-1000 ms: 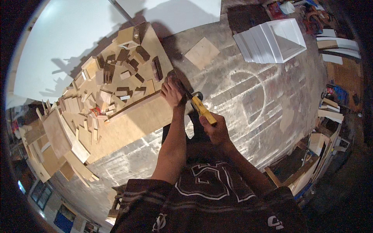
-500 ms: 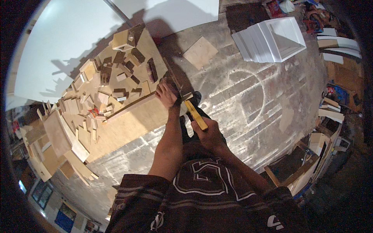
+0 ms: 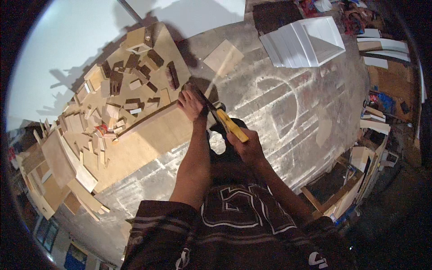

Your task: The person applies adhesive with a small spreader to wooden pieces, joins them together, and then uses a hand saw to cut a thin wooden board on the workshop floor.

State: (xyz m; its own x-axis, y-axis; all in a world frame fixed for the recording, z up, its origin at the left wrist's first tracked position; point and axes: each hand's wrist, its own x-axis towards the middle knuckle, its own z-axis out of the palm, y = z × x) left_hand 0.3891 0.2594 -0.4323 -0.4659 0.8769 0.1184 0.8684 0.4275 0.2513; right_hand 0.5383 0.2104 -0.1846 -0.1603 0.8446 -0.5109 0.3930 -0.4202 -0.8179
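At the near right corner of the plywood work surface [image 3: 139, 141], my left hand [image 3: 191, 103] has its fingers curled over a dark piece at the edge, which I cannot make out clearly. Beside it, my right hand [image 3: 247, 144] grips the yellow handle [image 3: 234, 126] of a saw-like tool, whose dark narrow blade runs up toward my left hand. A long dark-brown block [image 3: 171, 75] lies just beyond my fingers, among scattered wood blocks [image 3: 135, 83], some dark and some pale.
Leaning panels and offcuts [image 3: 58, 166] are at the left. On the concrete floor lie a plywood square [image 3: 222, 56] and, further right, a white box-like unit [image 3: 290, 45]. More boards [image 3: 378, 126] and a wooden frame [image 3: 319, 202] line the right side. A large white surface [image 3: 63, 40] fills the upper left.
My right hand and the yellow handle moved toward me and slightly left, then back up and right. My left hand stays at the edge as the whole view shifts slightly.
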